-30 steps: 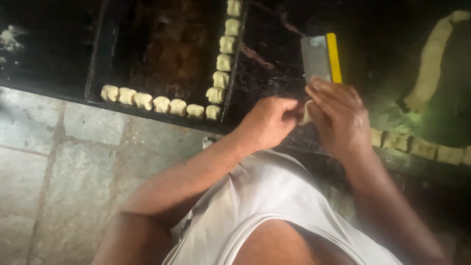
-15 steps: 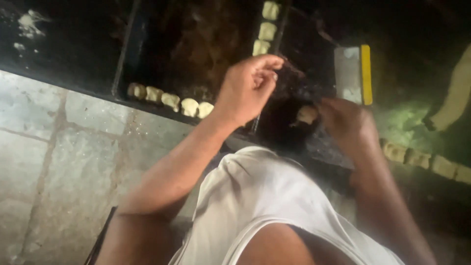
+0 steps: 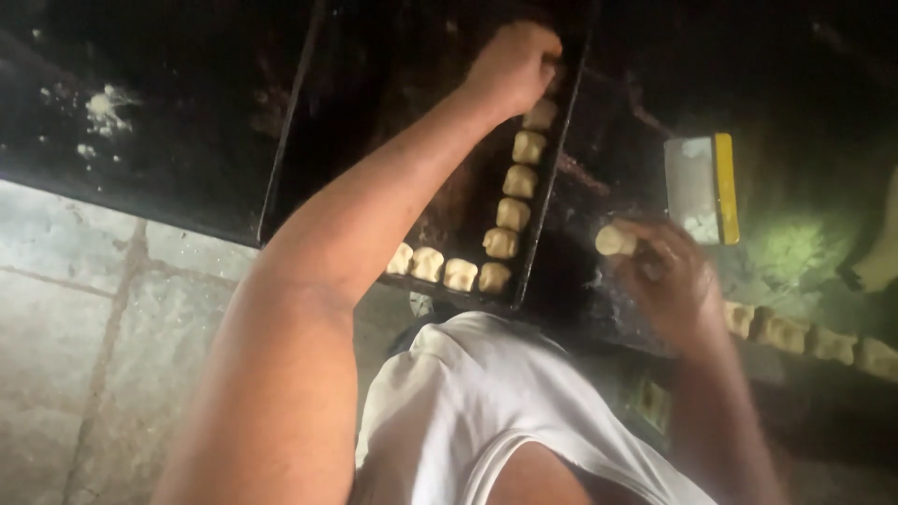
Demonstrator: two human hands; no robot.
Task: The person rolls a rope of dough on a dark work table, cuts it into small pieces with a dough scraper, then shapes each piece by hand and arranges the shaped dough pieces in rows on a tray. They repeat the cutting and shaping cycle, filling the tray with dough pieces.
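Note:
My left hand [image 3: 513,64] reaches far up over the dark baking tray [image 3: 297,140], fingers closed at the top of a column of pale dough pieces [image 3: 513,213] along the tray's right rim; whether it holds a piece is hidden. More pieces run along the tray's near edge [image 3: 444,271]. My right hand [image 3: 666,276] hovers over the dark table and grips a single dough piece [image 3: 615,240] at its fingertips. Just beyond it lies a metal scraper with a yellow handle [image 3: 702,187].
A row of cut dough pieces [image 3: 812,339] lies on the table at the right. A flour smear [image 3: 103,108] marks the dark table at the upper left. Below the table edge is a grey tiled floor [image 3: 103,374]. My white shirt fills the bottom centre.
My left hand has moved from beside my right hand up to the far end of the dough column on the tray. My right hand now grips one dough piece near the scraper.

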